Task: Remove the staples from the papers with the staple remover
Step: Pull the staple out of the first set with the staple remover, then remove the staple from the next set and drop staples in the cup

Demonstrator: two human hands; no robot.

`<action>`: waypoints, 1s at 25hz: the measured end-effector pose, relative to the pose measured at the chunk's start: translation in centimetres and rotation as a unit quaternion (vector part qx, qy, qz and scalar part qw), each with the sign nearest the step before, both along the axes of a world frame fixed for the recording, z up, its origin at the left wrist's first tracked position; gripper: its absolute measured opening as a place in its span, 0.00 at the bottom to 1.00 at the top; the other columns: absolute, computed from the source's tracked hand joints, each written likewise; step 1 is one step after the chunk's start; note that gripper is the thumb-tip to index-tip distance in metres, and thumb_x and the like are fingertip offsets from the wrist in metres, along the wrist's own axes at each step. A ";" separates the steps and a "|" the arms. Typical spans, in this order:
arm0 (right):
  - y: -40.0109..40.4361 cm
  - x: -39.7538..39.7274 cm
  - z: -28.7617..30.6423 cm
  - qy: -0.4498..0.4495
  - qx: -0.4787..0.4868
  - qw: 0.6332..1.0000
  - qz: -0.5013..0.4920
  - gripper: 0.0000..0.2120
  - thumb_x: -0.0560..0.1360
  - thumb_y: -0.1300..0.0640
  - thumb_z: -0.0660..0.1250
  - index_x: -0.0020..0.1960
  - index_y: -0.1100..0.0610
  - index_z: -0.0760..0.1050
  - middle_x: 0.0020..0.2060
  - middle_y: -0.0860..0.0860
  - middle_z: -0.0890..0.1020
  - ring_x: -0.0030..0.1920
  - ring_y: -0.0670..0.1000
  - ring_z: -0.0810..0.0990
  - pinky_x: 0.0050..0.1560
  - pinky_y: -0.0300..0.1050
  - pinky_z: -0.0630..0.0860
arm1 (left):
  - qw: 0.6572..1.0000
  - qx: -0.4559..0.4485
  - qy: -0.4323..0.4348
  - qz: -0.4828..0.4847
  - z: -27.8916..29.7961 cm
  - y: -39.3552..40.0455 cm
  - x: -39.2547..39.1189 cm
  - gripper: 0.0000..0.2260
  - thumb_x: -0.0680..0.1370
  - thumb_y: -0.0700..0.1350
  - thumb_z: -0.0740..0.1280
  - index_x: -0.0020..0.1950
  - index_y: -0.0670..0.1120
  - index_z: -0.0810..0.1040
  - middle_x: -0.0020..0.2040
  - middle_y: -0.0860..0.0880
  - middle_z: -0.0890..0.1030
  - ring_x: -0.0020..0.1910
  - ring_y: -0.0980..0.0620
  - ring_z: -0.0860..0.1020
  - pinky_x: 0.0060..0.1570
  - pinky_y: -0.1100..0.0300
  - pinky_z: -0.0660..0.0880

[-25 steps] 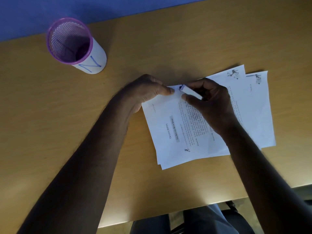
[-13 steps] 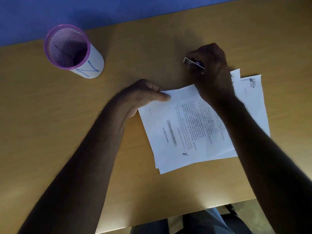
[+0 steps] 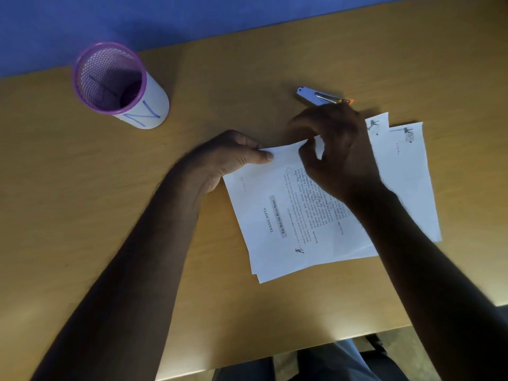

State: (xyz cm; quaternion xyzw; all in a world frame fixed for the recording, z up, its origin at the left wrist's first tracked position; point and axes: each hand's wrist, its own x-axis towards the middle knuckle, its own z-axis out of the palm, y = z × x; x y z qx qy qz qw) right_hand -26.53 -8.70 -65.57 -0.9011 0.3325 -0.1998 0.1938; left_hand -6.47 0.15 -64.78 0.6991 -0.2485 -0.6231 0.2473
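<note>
I am watching the staple remover [image 3: 320, 98] lying alone on the desk [image 3: 82, 215], up at about one o'clock from the papers' near corner; a second ago my right hand was working it at that corner, and half a second ago it was carrying the tool away. Now nothing is gripping it, and it is sitting just beyond my right hand [image 3: 339, 152], apart from the sheets.

That right hand is coming back to the top sheet [image 3: 275, 215], and I am pinching its far edge between thumb and fingertips, the paper lifting slightly there. Whether a loosened staple is caught in that pinch I cannot tell; it is too small and shadowed. My left hand [image 3: 228, 158] is holding as before, thumb pressing down on the ten o'clock corner of the same sheet, fingers curled underneath or beside the edge.

I am reading this as the staple at that corner having been pried, with the tool set aside so I can pick the staple out or peel the top page free. Two more pages [image 3: 412, 174] are fanning out at three o'clock from under my right wrist, so the stack is already looking partly separated.

The purple mesh cup [image 3: 118, 83] is standing well apart at ten o'clock, upright, a plausible place for loose staples, though I am only guessing.
</note>
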 end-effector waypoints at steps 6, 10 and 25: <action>1.1 -1.4 0.2 0.112 0.016 0.994 0.002 0.13 0.75 0.51 0.68 0.58 0.54 0.81 0.56 0.52 0.85 0.65 0.58 0.79 0.71 0.55 0.69 | 1.000 -0.012 -0.021 0.011 0.5 0.3 -0.1 0.05 0.79 0.42 0.72 0.48 0.50 0.87 0.42 0.55 0.89 0.36 0.63 0.84 0.34 0.74 0.75; 1.1 -2.3 1.5 0.108 0.050 0.993 -0.022 0.09 0.79 0.50 0.68 0.56 0.53 0.81 0.55 0.50 0.86 0.60 0.55 0.82 0.65 0.54 0.74 | 0.983 -0.116 -0.087 0.110 0.7 1.1 -1.0 0.05 0.78 0.41 0.73 0.51 0.47 0.87 0.44 0.51 0.88 0.40 0.61 0.83 0.42 0.68 0.77; 8.9 -2.5 8.6 -0.040 0.260 0.950 -0.166 0.09 0.78 0.52 0.73 0.58 0.50 0.80 0.53 0.42 0.86 0.52 0.41 0.86 0.44 0.47 0.85 | 0.922 -0.185 -0.080 0.331 6.0 2.8 -12.3 0.12 0.78 0.53 0.74 0.59 0.51 0.81 0.57 0.56 0.84 0.56 0.57 0.84 0.57 0.48 0.83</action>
